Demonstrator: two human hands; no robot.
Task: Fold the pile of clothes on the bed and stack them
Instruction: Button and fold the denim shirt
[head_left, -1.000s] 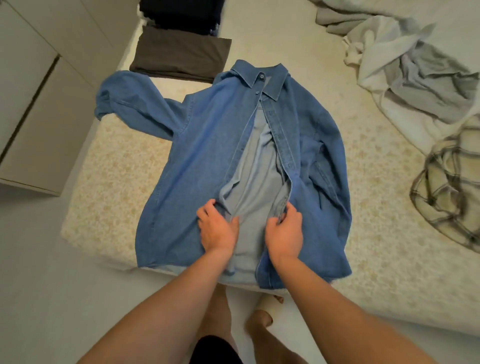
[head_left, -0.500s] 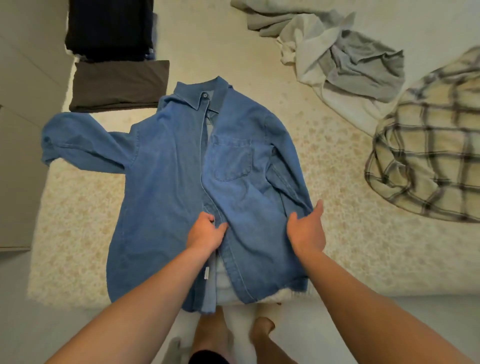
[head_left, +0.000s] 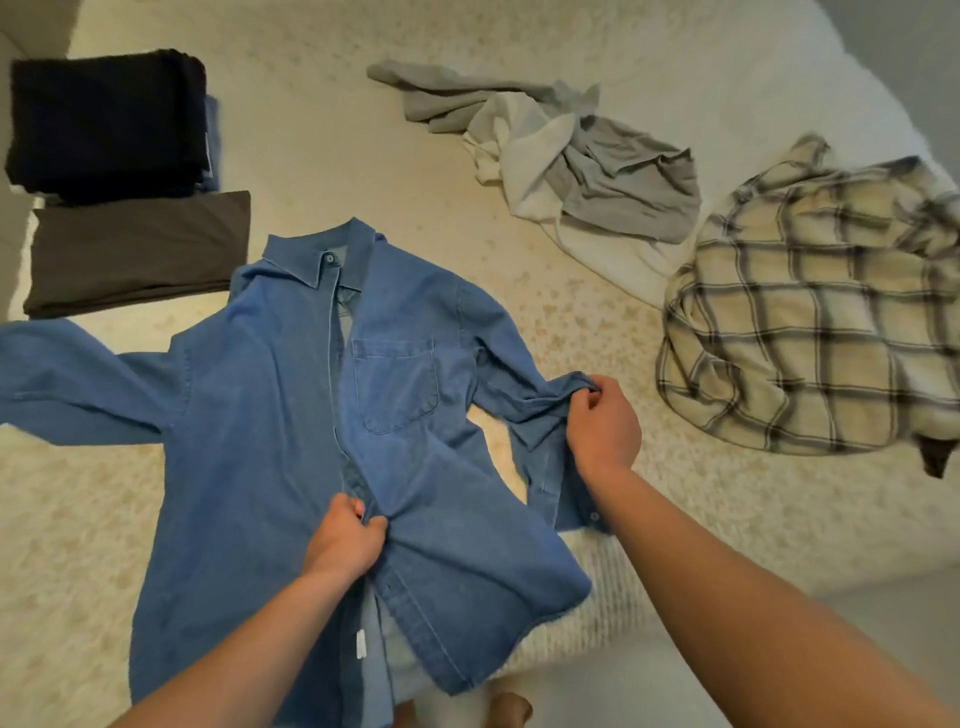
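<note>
A blue denim shirt (head_left: 260, 441) is spread front-up on the cream bed (head_left: 623, 519), its hem hanging over the near edge. The front placket, near the middle of the shirt, is pinched by the left hand (head_left: 345, 540), whose fingers are curled round the fabric. The shirt's sleeve on the right of the view is gripped by the right hand (head_left: 602, 423), the cloth bunched between thumb and curled fingers and lifted slightly off the bed. The other sleeve is stretched out towards the left edge of the view. Beyond the collar, a folded dark grey garment (head_left: 137, 252) is laid flat, and a folded black stack (head_left: 106, 122) is set just behind it. Farther right, a plaid shirt (head_left: 810, 332) and a crumpled grey-and-white heap (head_left: 571, 156) are left unfolded.
</note>
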